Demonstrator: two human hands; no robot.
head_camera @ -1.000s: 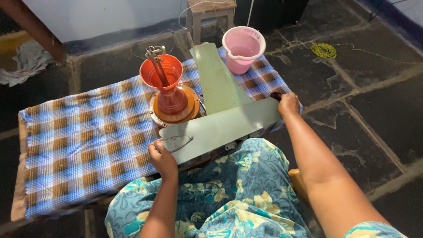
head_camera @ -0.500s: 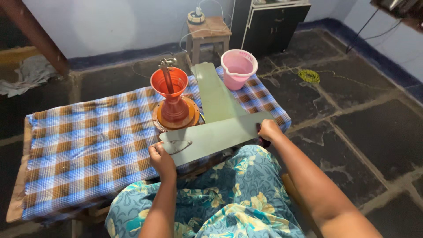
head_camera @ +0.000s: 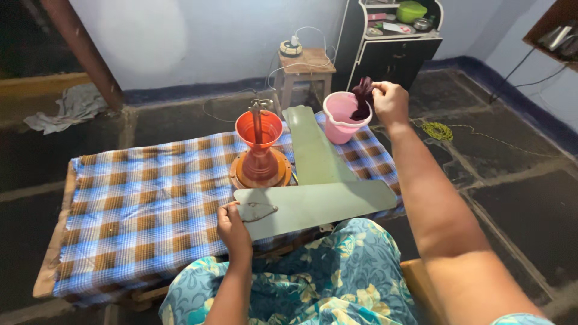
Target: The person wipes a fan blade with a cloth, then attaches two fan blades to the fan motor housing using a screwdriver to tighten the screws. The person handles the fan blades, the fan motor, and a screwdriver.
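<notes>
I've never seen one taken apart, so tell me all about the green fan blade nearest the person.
The near blade is long, flat and pale green, likely painted metal, with rounded ends. It lies flat across the checked cloth, its right end overhanging the edge above the lap. A wire bracket sits on its left end, where the left hand grips it.

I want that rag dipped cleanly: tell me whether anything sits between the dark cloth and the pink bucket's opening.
Nothing visible does. The right hand holds the dark cloth directly over the pink bucket, its lower end already at the open rim.

Dim, perhaps slightly soft indoor light
</notes>
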